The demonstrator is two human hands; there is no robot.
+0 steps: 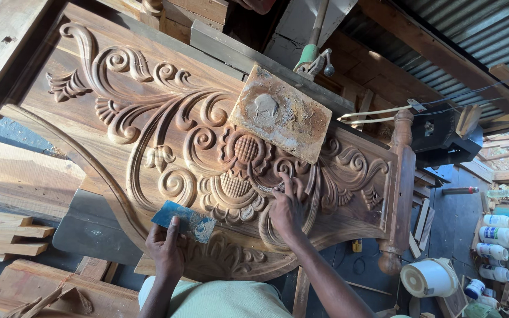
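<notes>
The right hand [287, 207] reaches forward with fingers curled, fingertips pressed into the floral scrollwork of the carved wooden panel [166, 126], gripping nothing visible. The left hand [166, 247] pinches a blue scraper blade [184, 219] over the panel's lower edge. A filler-smeared board [281, 115] rests on the reddish-brown carving, above the hands.

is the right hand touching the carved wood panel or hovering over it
Touching. The head view shows the right hand with its fingertips pressed into the scroll carving of the carved wood panel, with no gap visible. The left hand holds a blue scraper.
</notes>
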